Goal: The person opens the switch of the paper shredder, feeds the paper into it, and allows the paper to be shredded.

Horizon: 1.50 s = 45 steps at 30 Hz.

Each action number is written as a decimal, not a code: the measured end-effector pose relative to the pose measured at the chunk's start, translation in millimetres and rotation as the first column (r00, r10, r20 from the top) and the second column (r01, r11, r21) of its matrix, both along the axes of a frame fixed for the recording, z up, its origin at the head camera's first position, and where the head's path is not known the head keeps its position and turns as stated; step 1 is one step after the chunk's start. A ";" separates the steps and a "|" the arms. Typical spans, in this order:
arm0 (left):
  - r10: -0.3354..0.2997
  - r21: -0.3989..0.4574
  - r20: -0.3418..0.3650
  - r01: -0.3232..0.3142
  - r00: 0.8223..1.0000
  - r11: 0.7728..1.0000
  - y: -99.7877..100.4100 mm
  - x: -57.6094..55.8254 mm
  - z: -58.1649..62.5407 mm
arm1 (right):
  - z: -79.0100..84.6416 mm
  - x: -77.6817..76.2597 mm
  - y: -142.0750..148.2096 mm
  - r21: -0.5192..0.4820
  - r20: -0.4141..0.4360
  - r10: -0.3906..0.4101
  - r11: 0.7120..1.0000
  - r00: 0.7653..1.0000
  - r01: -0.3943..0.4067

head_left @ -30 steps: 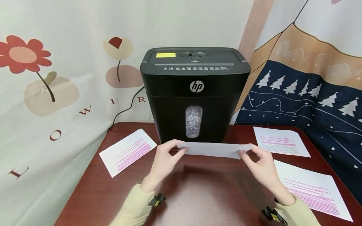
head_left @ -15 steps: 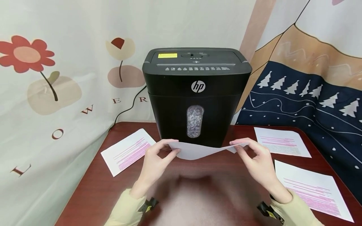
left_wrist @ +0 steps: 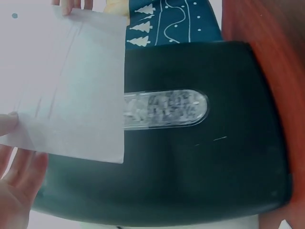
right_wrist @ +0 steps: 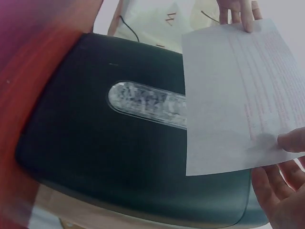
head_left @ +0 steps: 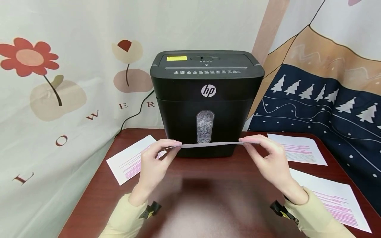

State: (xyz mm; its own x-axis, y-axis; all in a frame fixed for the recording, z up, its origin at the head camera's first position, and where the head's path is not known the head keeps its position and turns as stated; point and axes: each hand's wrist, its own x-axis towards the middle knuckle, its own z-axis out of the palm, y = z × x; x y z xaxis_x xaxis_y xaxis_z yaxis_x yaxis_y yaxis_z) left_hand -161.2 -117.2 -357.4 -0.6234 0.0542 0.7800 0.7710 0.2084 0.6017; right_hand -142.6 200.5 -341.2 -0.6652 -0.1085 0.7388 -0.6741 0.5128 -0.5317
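Between my two hands a sheet of paper (head_left: 212, 144) is stretched, seen nearly edge-on in the head view. My left hand (head_left: 153, 165) pinches its left edge between thumb and fingers; my right hand (head_left: 269, 162) pinches the right edge the same way. In the right wrist view the paper (right_wrist: 219, 95) shows faint pinkish lines of print. Behind the sheet stands a black HP paper shredder (head_left: 181, 115), its oval window (head_left: 205, 127) full of shredded bits. The sheet is in front of the shredder's lower part, well below its top.
One printed sheet (head_left: 125, 165) with pink lines lies left on the reddish-brown table (head_left: 208, 191). At the right lie another printed sheet (head_left: 300, 150) and a larger one (head_left: 333, 198) nearer the front. A black cord (head_left: 131, 116) runs behind the shredder along the patterned curtain (head_left: 74, 26).
The paper has gone from sagging and tilted to flat and nearly edge-on, slightly higher. My left hand has shifted left, and my right hand has risen a little. Both keep their pinch.
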 end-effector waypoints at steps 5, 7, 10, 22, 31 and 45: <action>0.035 -0.011 -0.108 -0.036 0.994 0.999 -2.7 -2.2 13.6 | 15.8 -2.1 -2.7 0.012 -0.059 -0.014 1.000 0.998 0.014; 0.045 -0.013 -0.129 -0.047 0.991 0.999 -3.5 -2.5 20.0 | 22.2 -2.7 -3.5 0.005 -0.078 -0.015 1.000 0.997 0.016; 0.052 -0.006 -0.155 -0.053 0.987 0.999 -4.4 -2.9 30.3 | 31.7 -3.3 -4.7 -0.012 -0.104 -0.011 1.000 0.995 0.010; 0.034 0.022 -0.321 -0.029 0.946 0.999 -4.3 -7.6 77.4 | 73.2 -12.0 -11.1 -0.096 -0.246 -0.046 0.995 0.968 0.022; 0.054 0.040 -0.391 -0.042 0.919 0.998 -0.6 -9.4 115.7 | 102.8 -21.6 -11.9 -0.181 -0.348 -0.026 0.983 0.937 -0.040; 0.101 0.068 -0.430 -0.080 0.897 0.995 4.7 -25.7 150.7 | 142.3 -45.7 -13.2 -0.208 -0.395 -0.011 0.975 0.919 -0.077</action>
State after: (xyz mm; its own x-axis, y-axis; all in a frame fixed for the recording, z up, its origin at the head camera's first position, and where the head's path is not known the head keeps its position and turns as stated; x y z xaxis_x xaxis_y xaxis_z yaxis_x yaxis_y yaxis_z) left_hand -186.9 -112.5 -206.7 -0.2251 -0.0298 0.9739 0.9365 0.2694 0.2246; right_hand -188.3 187.3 -198.9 -0.3162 0.0656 0.9464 -0.8650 0.3898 -0.3160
